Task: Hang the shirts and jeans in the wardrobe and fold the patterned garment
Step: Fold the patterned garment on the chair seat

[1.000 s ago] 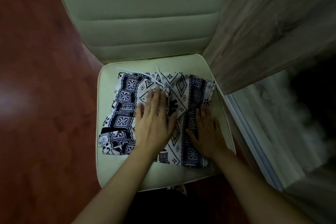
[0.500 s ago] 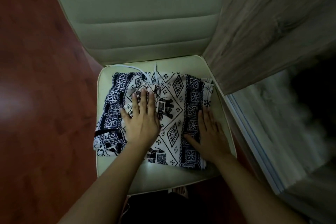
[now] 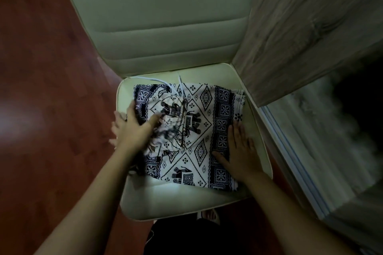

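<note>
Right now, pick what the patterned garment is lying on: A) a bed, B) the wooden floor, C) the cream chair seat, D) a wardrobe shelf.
C: the patterned garment is spread on the cream chair seat, in front of the padded backrest, with the right hand pressing flat on its right side.

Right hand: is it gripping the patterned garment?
No, the right hand lies flat with straight fingers on the patterned garment, pressing it onto the chair seat.
</note>
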A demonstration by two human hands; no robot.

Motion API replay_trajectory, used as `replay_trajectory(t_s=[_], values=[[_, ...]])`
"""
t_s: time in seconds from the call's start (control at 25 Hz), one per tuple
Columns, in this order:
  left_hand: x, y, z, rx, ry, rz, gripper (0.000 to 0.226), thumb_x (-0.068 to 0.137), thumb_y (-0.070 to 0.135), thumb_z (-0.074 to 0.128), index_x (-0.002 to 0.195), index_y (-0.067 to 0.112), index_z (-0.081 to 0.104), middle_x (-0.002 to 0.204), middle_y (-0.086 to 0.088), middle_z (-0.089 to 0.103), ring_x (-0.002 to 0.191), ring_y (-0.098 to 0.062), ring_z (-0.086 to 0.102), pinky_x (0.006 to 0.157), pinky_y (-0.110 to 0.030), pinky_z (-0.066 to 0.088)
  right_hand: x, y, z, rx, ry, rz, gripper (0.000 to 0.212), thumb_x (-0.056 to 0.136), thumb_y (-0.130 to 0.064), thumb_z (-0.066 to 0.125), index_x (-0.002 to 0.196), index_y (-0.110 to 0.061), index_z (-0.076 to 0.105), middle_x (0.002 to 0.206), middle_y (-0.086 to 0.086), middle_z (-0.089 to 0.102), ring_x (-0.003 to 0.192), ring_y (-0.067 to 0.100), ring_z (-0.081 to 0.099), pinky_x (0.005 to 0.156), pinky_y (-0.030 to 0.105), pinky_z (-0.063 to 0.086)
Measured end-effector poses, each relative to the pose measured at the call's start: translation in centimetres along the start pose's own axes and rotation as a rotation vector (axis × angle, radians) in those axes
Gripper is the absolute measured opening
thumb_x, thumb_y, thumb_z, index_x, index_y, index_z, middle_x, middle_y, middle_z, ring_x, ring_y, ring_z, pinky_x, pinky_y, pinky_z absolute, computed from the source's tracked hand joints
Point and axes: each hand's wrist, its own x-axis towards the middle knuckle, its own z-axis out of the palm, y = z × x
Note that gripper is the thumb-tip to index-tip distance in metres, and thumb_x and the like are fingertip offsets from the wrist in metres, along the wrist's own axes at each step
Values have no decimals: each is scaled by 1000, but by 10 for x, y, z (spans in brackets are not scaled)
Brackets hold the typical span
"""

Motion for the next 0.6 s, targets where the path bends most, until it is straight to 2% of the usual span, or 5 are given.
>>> replay_trajectory(t_s=[0.08, 0.24, 0.36, 0.52, 0.6], values=[[-4, -11, -9, -72, -80, 0, 71, 82, 66, 50, 143, 47, 18, 158, -7, 6, 143, -34, 8, 112, -58, 7, -3, -3, 0, 14, -3, 3, 99, 56, -85, -20, 128, -21, -42, 137, -3, -51, 132, 17, -40, 110, 35, -18], [0, -36, -10, 52, -19, -110, 85, 72, 41, 77, 140, 19, 31, 136, -19, 46, 121, -36, 48, 103, -46, 40, -2, -3, -2, 28, -10, 16, 107, 50, -87, -23, 132, -19, -37, 134, -4, -52, 133, 17, -37, 112, 36, -15], [17, -26, -23, -73, -151, -111, 40, 67, 23, 83, 98, 16, 58, 99, -14, 69, 80, -28, 69, 80, -43, 57, -3, -7, -4, 64, -23, 61, 105, 59, -87, -8, 136, -19, -32, 142, -2, -46, 137, 16, -32, 118, 41, -7], [36, 14, -43, 397, 92, 419, 28, 74, 16, 75, 97, 13, 60, 96, -16, 64, 81, -33, 62, 69, -42, 54, -15, -44, -12, 150, 73, 116, 82, 87, -68, 17, 150, -16, 10, 159, 4, 7, 145, 20, 9, 117, 40, 13], [32, 28, -47, 592, 356, 809, 37, 73, 12, 73, 106, 6, 60, 92, -20, 57, 81, -37, 55, 60, -40, 44, -20, -58, -18, 316, 96, 123, 72, 88, -65, 19, 143, -22, 34, 142, 4, 45, 131, 23, 39, 107, 38, 31]])
